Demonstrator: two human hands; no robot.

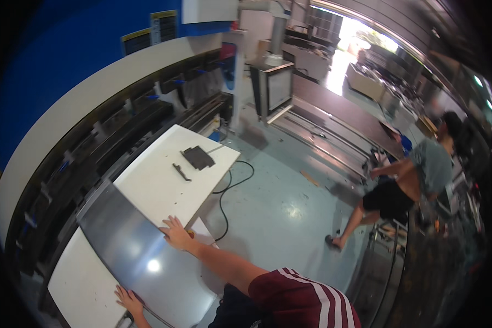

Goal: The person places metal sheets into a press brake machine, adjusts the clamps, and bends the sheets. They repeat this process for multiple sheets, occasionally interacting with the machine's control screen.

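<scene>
A shiny grey metal sheet [139, 235] spans the gap between two white tables, its far end at the dark tooling of a large bending machine. My right hand [176, 233] rests at the sheet's right edge, fingers spread, beside the right-hand white table [164, 191]. Along the opposite edge lies my left hand [129, 300], its fingers stretched out next to the left-hand white table [82, 279]. Neither hand visibly grips anything. On the right-hand table are a dark flat metal piece [198, 158] and a small dark bar [181, 172].
The blue and white machine [76, 82] fills the left side. A black cable [224, 210] curls over the floor. A control box on a post [276, 87] stands beyond. At right, a person [404, 180] in a grey top and black shorts bends by a long rack [339, 131].
</scene>
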